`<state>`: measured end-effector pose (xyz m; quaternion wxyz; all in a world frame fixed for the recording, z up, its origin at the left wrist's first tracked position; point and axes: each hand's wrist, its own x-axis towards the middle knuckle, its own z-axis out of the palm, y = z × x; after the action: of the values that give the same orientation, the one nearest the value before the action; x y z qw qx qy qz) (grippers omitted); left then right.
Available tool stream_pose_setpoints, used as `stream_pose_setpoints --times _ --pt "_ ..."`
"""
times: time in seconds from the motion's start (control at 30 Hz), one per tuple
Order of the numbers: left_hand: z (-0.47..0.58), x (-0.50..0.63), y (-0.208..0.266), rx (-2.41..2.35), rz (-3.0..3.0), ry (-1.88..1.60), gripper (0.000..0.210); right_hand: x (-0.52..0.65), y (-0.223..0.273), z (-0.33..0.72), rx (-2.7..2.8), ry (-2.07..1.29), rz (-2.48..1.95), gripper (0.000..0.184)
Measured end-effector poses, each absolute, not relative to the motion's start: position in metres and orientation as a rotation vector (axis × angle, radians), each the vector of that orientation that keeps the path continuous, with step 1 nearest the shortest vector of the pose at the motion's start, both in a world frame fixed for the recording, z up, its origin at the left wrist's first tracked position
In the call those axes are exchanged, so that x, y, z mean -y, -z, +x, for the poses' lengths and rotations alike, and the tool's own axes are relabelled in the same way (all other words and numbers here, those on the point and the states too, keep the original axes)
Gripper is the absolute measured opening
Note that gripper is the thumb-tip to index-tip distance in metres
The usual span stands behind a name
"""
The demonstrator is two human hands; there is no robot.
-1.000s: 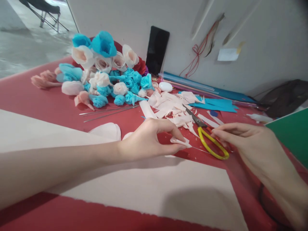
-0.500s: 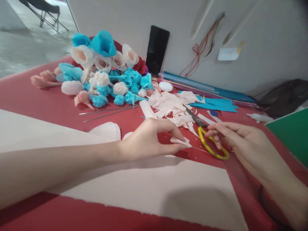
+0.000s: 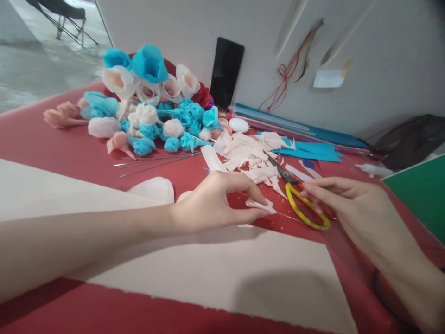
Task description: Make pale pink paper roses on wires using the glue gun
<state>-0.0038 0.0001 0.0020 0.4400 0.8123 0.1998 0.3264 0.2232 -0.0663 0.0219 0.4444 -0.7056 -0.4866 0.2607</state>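
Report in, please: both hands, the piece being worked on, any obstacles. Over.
Left hand pinching pale paper piece, thin wire showing past it. Right hand at yellow-handled scissors; grip unclear. Scissors overlap wire's line in view.

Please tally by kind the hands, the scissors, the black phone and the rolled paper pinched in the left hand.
Hands: 2 (left hand, right hand)
Scissors: 1 pair
Black phone: 1
Rolled pale paper: 1
Total: 5
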Motion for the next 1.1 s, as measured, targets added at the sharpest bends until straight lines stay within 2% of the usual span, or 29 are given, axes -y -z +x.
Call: stream_pose_setpoints --times 0.37,0.5,0.63,0.77,0.97,1.1 --pt "-0.003 -0.002 0.002 -0.445 2.028 -0.839 0.007 0.049 -0.024 0.208 1.429 -0.615 -1.644 0.027" --pt "-0.002 -0.001 0.002 -0.436 2.022 -0.849 0.009 0.039 -0.026 0.206 1.530 -0.647 -1.570 0.035" --pt "-0.003 0.000 0.000 -0.434 2.026 -0.852 0.010 0.048 -0.026 0.209 1.538 -0.628 -1.621 0.028" --pt "-0.003 0.001 -0.001 -0.454 2.027 -0.847 0.012 0.068 -0.024 0.201 1.640 -0.702 -1.576 0.046" --pt "-0.003 0.000 0.001 -0.445 2.023 -0.853 0.010 0.085 -0.022 0.179 1.642 -1.053 -1.554 0.025" --pt "-0.004 -0.001 0.000 -0.425 2.016 -0.853 0.009 0.084 -0.019 0.176 1.554 -1.192 -1.511 0.018"
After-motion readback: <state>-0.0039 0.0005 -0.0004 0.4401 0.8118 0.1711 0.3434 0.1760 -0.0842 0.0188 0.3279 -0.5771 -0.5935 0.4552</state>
